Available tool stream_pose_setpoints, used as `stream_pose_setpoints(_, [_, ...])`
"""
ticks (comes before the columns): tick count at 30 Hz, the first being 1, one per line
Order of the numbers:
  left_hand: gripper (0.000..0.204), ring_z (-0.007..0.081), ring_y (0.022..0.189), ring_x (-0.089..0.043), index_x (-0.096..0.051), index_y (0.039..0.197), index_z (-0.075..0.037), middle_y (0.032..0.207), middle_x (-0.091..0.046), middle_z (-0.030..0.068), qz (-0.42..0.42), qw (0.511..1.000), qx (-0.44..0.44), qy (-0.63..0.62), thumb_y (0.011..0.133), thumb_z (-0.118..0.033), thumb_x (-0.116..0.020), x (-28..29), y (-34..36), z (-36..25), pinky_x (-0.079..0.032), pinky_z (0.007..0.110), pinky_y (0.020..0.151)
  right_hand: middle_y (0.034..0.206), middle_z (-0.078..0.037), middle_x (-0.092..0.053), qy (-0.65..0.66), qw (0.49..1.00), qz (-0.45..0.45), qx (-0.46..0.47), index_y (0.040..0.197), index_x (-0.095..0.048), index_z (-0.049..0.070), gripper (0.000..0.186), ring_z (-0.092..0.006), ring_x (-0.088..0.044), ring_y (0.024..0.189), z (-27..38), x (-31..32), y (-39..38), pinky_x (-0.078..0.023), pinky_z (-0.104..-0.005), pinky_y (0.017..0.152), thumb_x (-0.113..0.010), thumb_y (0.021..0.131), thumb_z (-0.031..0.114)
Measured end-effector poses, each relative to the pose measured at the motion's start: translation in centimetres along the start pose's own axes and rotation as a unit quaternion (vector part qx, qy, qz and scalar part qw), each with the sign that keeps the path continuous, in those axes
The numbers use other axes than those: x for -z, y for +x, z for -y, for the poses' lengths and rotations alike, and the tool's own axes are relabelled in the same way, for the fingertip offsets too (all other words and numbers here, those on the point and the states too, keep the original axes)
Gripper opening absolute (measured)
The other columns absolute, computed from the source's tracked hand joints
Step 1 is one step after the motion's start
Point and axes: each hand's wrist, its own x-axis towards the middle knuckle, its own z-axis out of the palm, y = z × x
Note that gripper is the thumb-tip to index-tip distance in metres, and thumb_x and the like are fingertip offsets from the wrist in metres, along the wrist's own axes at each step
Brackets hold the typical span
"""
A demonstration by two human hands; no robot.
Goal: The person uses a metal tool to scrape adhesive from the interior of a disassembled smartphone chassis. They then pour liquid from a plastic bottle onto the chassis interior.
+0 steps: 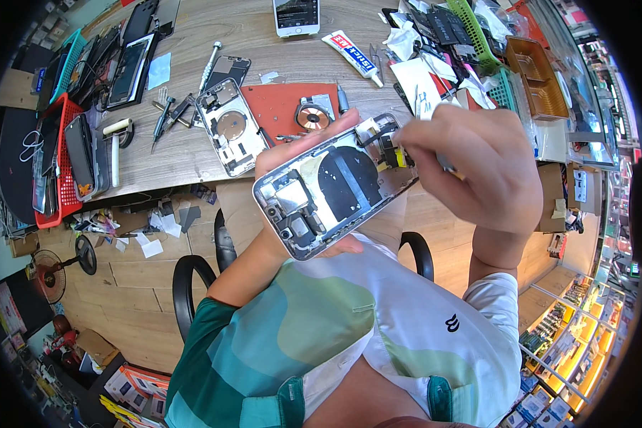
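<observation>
An opened phone housing (314,187) lies tilted across my left hand (285,155), fingers along its far edge and thumb at the near edge. Its inside faces up, with a black panel in the middle and camera parts at the left end. My right hand (481,160) is closed in a pinch at the phone's right end, by a small yellow piece (399,158) and dark flex parts. What its fingers grip is hidden. Beyond the phone, a second bare phone housing (230,127) rests partly on a red mat (264,96), beside a copper charging coil (313,117).
Screwdrivers (162,125) and small tools lie left of the mat. A glue tube (352,58), tweezers (376,60) and a white phone (297,20) are farther back. A red basket (68,160) of phones stands left; a brown tray (538,75) and cluttered parts are at the right.
</observation>
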Motion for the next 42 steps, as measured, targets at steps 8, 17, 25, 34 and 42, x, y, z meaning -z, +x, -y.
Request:
stream_pose_setpoints(8, [0.116,0.046,0.147,-0.044,-0.028,0.15,-0.005,0.156,-0.04,0.0384,-0.005,0.991,0.059,-0.123,0.066,-0.036,-0.102,-1.0,-0.2,-0.5,-0.043,0.056,0.118,0.072,-0.003,-0.06,0.093,0.979,0.11,0.142,0.098,-0.072,0.001,0.028,-0.0183,-0.054,0.047,-0.4,0.0,-0.1,-0.038,-0.0339,0.04,-0.08,0.072,0.009])
stream_pose_setpoints(17, [0.114,0.0454,0.147,-0.045,-0.032,0.148,-0.002,0.154,-0.044,0.0386,-0.006,0.986,0.095,-0.138,0.065,-0.038,-0.102,-0.9,-0.3,-0.7,-0.044,0.052,0.117,0.069,-0.003,-0.051,0.09,0.958,0.215,0.165,0.094,-0.068,0.0,0.025,-0.0198,-0.052,0.046,0.1,0.6,1.8,-0.037,-0.0357,0.039,-0.077,0.075,0.013])
stream_pose_setpoints(25, [0.113,0.0449,0.145,-0.048,-0.033,0.146,-0.002,0.154,-0.044,0.0383,0.021,0.989,0.082,-0.12,0.063,-0.036,-0.103,-0.4,-0.1,-0.9,-0.044,0.052,0.117,0.064,-0.004,-0.052,0.112,0.957,0.229,0.14,0.082,-0.062,0.006,0.019,-0.026,-0.052,0.047,0.0,-0.3,2.9,-0.038,-0.0388,0.042,-0.075,0.069,0.01])
stream_pose_setpoints(34, [0.113,0.0441,0.144,-0.048,-0.034,0.146,-0.005,0.154,-0.044,0.0379,-0.034,0.976,0.132,-0.172,0.063,-0.037,-0.103,-1.1,-0.3,-1.3,-0.045,0.051,0.116,0.07,-0.002,-0.063,0.141,0.973,0.161,0.084,0.084,-0.065,0.008,0.021,-0.0247,-0.059,0.051,-1.7,-0.2,1.8,-0.042,-0.0353,0.046,-0.075,0.067,0.0])
stream_pose_setpoints(42, [0.113,0.0451,0.146,-0.046,-0.034,0.147,-0.006,0.154,-0.045,0.037,-0.016,0.979,0.107,-0.173,0.063,-0.04,-0.103,-1.0,-0.3,-0.9,-0.042,0.053,0.118,0.07,-0.001,-0.065,0.131,0.983,0.119,0.056,0.09,-0.068,0.007,0.025,-0.0185,-0.058,0.05,-3.3,0.6,0.8,-0.041,-0.0303,0.045,-0.076,0.068,-0.004])
